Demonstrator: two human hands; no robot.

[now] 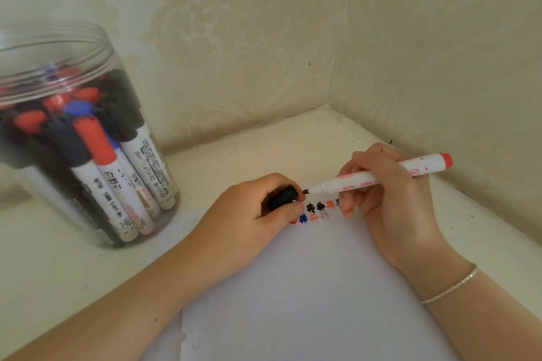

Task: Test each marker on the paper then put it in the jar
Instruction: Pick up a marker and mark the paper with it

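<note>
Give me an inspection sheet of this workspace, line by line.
Surface: cream ledge in a wall corner, with a white paper sheet lying on it.
Job's things: white-barrelled marker with a red end plug, uncapped, dark tip just above the paper; small black cap; red, blue and black test marks near the paper's far edge; clear plastic jar, lidless, holding many red-, blue- and black-capped whiteboard markers.
Clutter: nothing seen.
Hands: left hand pinches the cap; right hand grips the marker; thin silver bracelet on the right wrist.
Cables: nothing seen.
Surroundings: pale patterned wallpaper on both walls.
</note>
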